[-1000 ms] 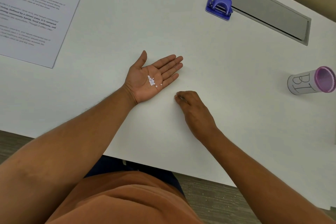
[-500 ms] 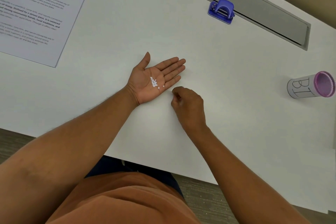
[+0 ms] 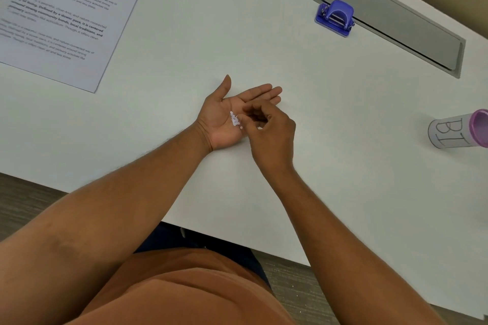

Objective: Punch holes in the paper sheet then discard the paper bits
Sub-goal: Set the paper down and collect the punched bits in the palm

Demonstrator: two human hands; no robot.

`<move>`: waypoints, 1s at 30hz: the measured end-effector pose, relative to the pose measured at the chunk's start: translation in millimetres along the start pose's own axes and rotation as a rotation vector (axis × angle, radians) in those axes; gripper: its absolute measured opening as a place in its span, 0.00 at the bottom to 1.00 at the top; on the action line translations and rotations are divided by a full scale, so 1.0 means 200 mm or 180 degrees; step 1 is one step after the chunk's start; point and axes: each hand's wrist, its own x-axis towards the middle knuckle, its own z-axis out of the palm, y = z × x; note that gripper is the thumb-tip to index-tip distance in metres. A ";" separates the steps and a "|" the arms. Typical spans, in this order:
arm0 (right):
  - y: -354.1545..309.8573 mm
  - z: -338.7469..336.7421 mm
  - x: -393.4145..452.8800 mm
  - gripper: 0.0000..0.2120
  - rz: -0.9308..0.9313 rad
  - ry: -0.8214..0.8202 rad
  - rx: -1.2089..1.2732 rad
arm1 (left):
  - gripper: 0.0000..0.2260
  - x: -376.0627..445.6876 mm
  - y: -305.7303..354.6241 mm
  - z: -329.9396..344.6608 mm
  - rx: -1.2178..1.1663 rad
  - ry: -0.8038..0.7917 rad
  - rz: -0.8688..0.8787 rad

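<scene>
- Table point(image 3: 343, 166): smooth white top, near edge running diagonally above the floor; wide bare room between the hands and everything else.
- Hatch point(image 3: 390, 18): long grey metal slot cover along the far edge.
- Sheet point(image 3: 66, 16): flat printed paper at far left, well apart from the hands.
- Cup point(image 3: 454, 130): cylinder on its side at right, pink rim, lettered wrap.
- Punch point(image 3: 335, 17): small purple plastic, touching the hatch.
- Left hand point(image 3: 221, 119): palm up, fingers spread flat, resting on the table.
- Right hand point(image 3: 272, 134): curled over the left palm, fingertips pinched; what they pinch, I cannot tell.
- Bits point(image 3: 234, 120): tiny white round discs clustered in the left palm.
</scene>
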 end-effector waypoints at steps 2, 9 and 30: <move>0.00 -0.02 0.01 0.10 -0.0004 -0.0177 -0.0074 | 0.38 0.01 0.00 0.00 -0.0095 -0.0009 0.0012; 0.06 -0.21 0.06 0.09 0.0142 0.0038 0.0502 | 0.38 0.00 0.00 0.00 -0.0017 0.0001 0.0040; 0.51 -0.31 -0.11 0.18 -0.0606 0.0050 -0.1904 | 0.37 0.03 0.01 -0.02 -0.0092 -0.0015 0.0093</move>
